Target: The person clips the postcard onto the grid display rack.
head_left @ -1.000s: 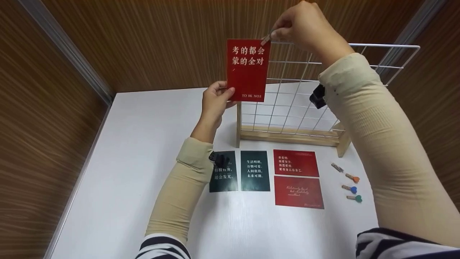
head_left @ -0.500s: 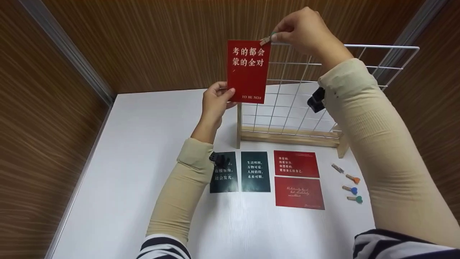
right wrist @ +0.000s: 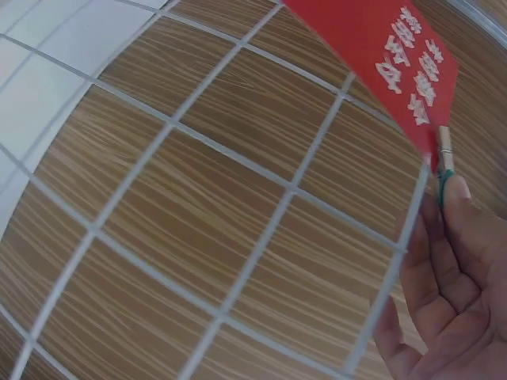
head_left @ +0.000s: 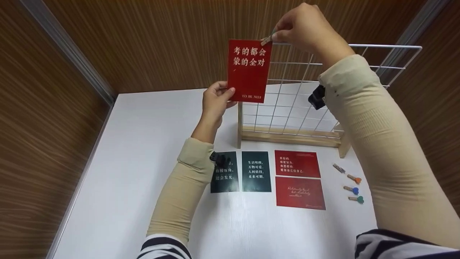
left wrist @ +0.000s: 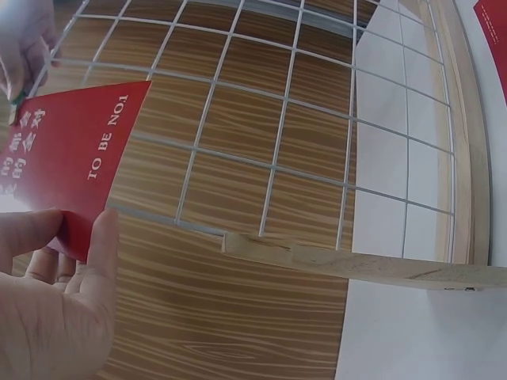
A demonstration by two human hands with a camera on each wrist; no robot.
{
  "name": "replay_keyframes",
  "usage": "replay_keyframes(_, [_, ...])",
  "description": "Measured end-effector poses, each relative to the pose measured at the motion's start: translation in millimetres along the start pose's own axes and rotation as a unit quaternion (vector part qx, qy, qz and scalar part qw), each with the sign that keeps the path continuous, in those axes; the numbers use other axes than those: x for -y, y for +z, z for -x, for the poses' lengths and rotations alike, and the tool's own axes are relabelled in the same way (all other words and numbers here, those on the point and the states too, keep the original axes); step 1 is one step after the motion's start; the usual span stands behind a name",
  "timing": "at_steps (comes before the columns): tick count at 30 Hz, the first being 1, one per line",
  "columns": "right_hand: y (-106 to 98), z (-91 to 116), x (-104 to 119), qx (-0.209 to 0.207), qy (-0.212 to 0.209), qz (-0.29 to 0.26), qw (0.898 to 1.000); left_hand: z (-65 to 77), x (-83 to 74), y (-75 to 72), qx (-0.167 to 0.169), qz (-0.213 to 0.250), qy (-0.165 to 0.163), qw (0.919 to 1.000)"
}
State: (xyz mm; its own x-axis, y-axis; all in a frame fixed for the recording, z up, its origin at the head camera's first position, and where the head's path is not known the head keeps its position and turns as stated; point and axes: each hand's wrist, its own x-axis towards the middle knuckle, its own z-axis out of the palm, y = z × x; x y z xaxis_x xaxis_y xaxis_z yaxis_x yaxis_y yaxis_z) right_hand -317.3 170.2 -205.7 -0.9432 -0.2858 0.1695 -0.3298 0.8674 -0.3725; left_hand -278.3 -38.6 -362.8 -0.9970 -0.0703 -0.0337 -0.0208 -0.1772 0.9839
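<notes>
My left hand (head_left: 215, 102) pinches the lower left edge of a red card (head_left: 248, 79) with white lettering, held upright in front of the wire grid rack (head_left: 287, 93). At the card's top right corner sits a small wooden clothespin (head_left: 266, 40), pinched between the thumb and finger of my right hand (head_left: 305, 27). In the right wrist view the clothespin (right wrist: 445, 150) shows a green end by my thumb, and its tip is on the card's corner beside the grid's top wire. Whether it also grips the wire cannot be made out.
Two dark green cards (head_left: 256, 172) and two red cards (head_left: 300, 192) lie on the white table (head_left: 143, 162) before the rack's wooden base (head_left: 291, 138). Several clothespins, among them a blue heart one (head_left: 351, 190), lie at the right. Wood-grained walls (head_left: 161, 46) enclose the table.
My right hand dipped slightly and rose again, still pinching the clothespin at the card's corner. My left hand and the card have barely moved.
</notes>
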Motion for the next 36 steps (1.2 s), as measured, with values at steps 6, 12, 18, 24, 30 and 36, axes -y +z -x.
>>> replay_keyframes(6, [-3,2,9,0.001,-0.023,0.032,0.999,-1.7,1.6,0.1,-0.003,0.0,-0.001,1.0])
replay_keyframes(12, [-2,3,13,0.001,-0.024,0.053,0.998,-2.0,2.8,1.7,-0.006,0.002,-0.004,1.0])
replay_keyframes(18, [-4,1,17,-0.001,-0.035,0.074,0.997,-2.7,3.6,3.5,-0.002,-0.001,0.004,1.0])
replay_keyframes(24, [2,1,12,-0.014,-0.048,0.065,0.997,-4.4,3.8,2.9,-0.006,0.0,-0.002,1.0])
replay_keyframes(30, [8,0,8,-0.016,-0.034,0.03,0.999,-6.0,5.4,1.5,-0.005,0.005,-0.006,1.0])
replay_keyframes(36, [12,-1,2,-0.019,-0.01,-0.017,1.0,-5.8,8.9,-0.5,-0.009,-0.001,-0.003,1.0])
